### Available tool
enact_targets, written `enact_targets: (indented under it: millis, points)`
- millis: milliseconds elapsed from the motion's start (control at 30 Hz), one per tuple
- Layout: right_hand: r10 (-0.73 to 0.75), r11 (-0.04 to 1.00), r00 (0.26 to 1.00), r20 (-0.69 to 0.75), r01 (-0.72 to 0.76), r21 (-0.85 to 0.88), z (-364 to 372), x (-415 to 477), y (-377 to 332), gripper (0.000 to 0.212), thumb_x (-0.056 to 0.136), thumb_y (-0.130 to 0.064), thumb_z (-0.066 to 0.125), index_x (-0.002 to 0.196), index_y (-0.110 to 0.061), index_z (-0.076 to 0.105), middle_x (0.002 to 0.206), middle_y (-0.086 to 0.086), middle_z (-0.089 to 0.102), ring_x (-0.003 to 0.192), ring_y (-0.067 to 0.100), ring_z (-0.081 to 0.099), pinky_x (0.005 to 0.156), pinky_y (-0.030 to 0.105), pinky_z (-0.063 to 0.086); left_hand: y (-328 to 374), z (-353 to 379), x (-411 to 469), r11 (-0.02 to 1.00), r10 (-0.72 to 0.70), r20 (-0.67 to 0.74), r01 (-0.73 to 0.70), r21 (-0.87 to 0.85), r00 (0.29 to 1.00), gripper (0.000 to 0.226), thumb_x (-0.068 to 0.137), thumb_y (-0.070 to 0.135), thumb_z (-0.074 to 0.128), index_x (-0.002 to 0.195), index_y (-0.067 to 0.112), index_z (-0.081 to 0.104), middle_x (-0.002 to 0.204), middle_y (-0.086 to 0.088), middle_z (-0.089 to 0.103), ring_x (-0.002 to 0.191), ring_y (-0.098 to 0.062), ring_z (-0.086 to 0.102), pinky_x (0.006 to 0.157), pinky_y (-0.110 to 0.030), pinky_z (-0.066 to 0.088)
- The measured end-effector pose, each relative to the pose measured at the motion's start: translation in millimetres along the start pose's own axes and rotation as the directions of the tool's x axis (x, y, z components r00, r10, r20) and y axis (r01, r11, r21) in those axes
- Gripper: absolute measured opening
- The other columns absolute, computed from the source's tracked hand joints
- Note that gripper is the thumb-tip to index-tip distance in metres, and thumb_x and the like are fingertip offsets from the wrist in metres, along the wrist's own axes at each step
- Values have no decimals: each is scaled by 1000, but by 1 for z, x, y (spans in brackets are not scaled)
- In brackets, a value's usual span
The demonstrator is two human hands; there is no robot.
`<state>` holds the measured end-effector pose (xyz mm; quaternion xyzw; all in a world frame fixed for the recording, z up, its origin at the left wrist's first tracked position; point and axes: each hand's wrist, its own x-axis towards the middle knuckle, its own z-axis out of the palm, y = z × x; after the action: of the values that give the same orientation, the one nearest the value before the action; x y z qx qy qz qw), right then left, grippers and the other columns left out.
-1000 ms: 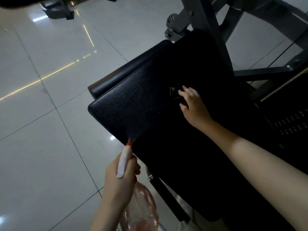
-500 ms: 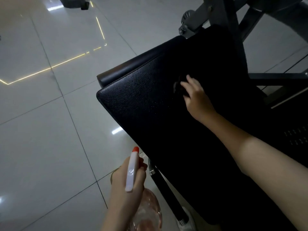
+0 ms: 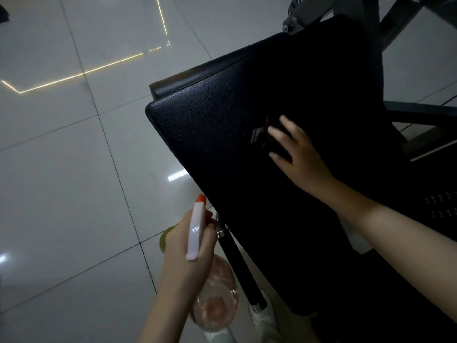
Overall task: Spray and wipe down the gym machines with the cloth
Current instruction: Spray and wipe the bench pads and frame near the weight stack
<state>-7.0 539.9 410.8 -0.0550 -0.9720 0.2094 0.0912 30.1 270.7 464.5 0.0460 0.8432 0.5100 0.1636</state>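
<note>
A black padded gym bench (image 3: 222,134) fills the middle and right of the head view. My right hand (image 3: 296,154) lies on the pad with fingers spread, pressing a dark cloth (image 3: 262,134) flat against it; most of the cloth is hidden under the fingers. My left hand (image 3: 188,253) grips the neck of a spray bottle (image 3: 197,233) with a white head and an orange nozzle, held just off the pad's near left corner. The bottle's clear body with pinkish liquid (image 3: 217,300) hangs below the hand.
Glossy pale floor tiles (image 3: 74,194) spread to the left, with a thin lit line reflected on them. A black handle bar (image 3: 239,266) runs under the pad's near edge. Grey metal frame tubes (image 3: 395,23) rise at the top right. A perforated dark panel (image 3: 440,206) sits at the right.
The spray bottle has drawn back from the pad's edge and the mist has stopped. My right hand has slid with the cloth across the pad, its fingers now spread wider.
</note>
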Motion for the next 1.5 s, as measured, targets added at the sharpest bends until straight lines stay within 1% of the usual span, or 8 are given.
enact_targets:
  millis: [200, 433, 767, 900, 1000, 1133, 1300, 1500]
  points:
    - [374, 905, 888, -268, -287, 313, 27, 61, -54, 45, 89, -12, 58, 130, 2, 47, 143, 20, 35, 130, 31, 39, 110, 35, 33, 1, -1, 0, 999, 34, -42, -32, 38, 999, 14, 83, 28, 44, 80, 41, 49, 78, -5, 64, 73, -23, 63, 65, -54, 53]
    - [-239, 965, 971, -9, 237, -113, 22, -12, -22, 46, 87, -31, 47, 130, -13, 48, 141, 15, 44, 128, 34, 38, 101, 50, 37, -4, -4, -1, 998, 40, -54, -37, 53, 998, 23, 85, 33, 43, 88, 14, 56, 80, -9, 66, 75, -26, 64, 69, -55, 53]
    - [316, 931, 888, -333, -224, 288, 39, 74, -78, 44, 85, -7, 55, 128, 4, 51, 137, 25, 45, 130, 35, 40, 111, 40, 31, -13, -12, -8, 997, 19, -63, -15, 73, 998, 31, 84, 28, 43, 91, 2, 60, 80, -15, 66, 74, -30, 63, 67, -56, 51]
    - [-98, 979, 988, -117, 117, 169, 46, 27, -80, 45, 82, -12, 49, 124, 2, 55, 136, 23, 48, 129, 36, 41, 111, 37, 28, -14, -12, -2, 997, 1, -58, 3, 82, 998, 32, 81, 30, 42, 91, 3, 57, 82, -16, 66, 76, -34, 62, 66, -57, 51]
    - [-356, 934, 927, 120, 353, 45, 29, -12, -48, 43, 87, -18, 44, 126, -3, 54, 139, 16, 46, 131, 31, 37, 112, 29, 24, -11, -13, 2, 997, 12, -54, -8, 82, 998, 27, 81, 30, 42, 89, 7, 54, 85, -18, 65, 79, -36, 62, 68, -59, 50]
    - [-255, 964, 966, 51, 258, -68, 18, 2, -33, 41, 86, -6, 54, 127, -2, 52, 138, 23, 44, 126, 41, 41, 107, 41, 33, -8, -16, 3, 997, 35, -45, -31, 71, 998, 26, 82, 29, 44, 94, 10, 56, 88, -18, 65, 82, -37, 63, 68, -60, 50]
    - [149, 970, 951, -271, -87, 225, 41, 69, -84, 44, 79, -2, 52, 123, 5, 55, 131, 27, 48, 124, 40, 45, 108, 33, 28, -11, -18, -2, 992, 53, -69, -45, 114, 996, 12, 81, 29, 41, 87, 39, 45, 87, -15, 65, 81, -34, 63, 71, -58, 51]
    - [-300, 941, 954, 8, 295, 167, 51, 29, -100, 42, 78, -3, 50, 119, 1, 59, 133, 21, 52, 128, 36, 43, 111, 34, 27, -22, -15, -7, 994, 11, -61, -4, 110, 998, 31, 83, 29, 43, 91, 3, 57, 83, -15, 66, 77, -33, 63, 69, -56, 51]
